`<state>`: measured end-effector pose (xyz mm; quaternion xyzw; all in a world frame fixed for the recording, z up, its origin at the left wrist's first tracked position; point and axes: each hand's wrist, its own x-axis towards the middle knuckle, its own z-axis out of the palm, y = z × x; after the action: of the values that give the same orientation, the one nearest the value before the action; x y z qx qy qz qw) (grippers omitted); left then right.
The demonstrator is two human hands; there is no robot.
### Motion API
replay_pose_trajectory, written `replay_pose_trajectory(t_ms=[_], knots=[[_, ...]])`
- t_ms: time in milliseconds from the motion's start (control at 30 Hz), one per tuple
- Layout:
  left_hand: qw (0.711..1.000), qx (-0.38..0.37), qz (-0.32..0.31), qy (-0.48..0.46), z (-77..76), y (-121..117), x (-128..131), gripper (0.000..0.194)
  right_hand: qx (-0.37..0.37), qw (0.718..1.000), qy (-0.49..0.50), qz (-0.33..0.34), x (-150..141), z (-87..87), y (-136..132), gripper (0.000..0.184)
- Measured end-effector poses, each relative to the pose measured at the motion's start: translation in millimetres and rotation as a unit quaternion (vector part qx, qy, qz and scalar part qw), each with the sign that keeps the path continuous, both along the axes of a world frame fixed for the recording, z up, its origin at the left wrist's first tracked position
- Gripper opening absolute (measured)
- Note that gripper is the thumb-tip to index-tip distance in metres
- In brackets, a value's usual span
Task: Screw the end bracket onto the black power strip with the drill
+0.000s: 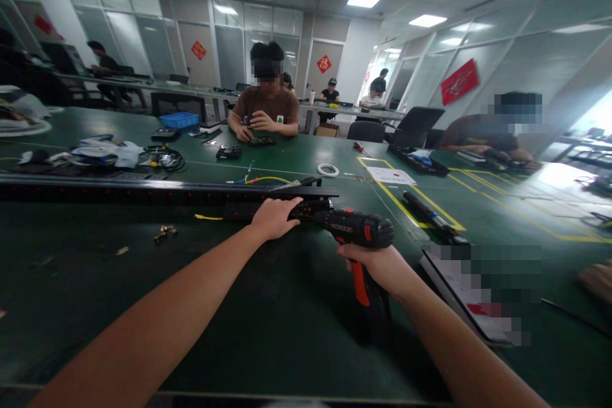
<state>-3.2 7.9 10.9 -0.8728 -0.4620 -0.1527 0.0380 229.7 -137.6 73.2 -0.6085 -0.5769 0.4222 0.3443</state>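
My right hand (370,261) is wrapped round the handle of a black and orange cordless drill (361,228), whose nose points left. In front of the drill's tip lies the end of a black socket strip (239,210) with small brass-coloured parts showing. My left hand (275,218) grips this strip from above, index finger and thumb apart along its end; the other fingers are hidden. Behind it runs a long black metal rail (157,190) with red marks. Yellow and blue wires (270,180) stick out beyond the rail. Whether the drill's tip touches the strip I cannot tell.
Loose brass-coloured pieces (165,233) lie on the green table (215,344) at left. A roll of white tape (327,170), a black tool (433,217) and a tablet-like panel (466,296) are to the right. A co-worker (265,108) sits opposite; another (482,134) sits right.
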Motion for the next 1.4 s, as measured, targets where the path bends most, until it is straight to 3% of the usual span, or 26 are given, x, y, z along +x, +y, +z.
replay_pose_trajectory(t_ms=[1400], knots=[[1.000,0.007,-0.009,-0.008,-4.4,3.3,-0.6,0.066,0.011,1.000,0.011,0.022,-0.1,-0.5,-0.2,0.017]])
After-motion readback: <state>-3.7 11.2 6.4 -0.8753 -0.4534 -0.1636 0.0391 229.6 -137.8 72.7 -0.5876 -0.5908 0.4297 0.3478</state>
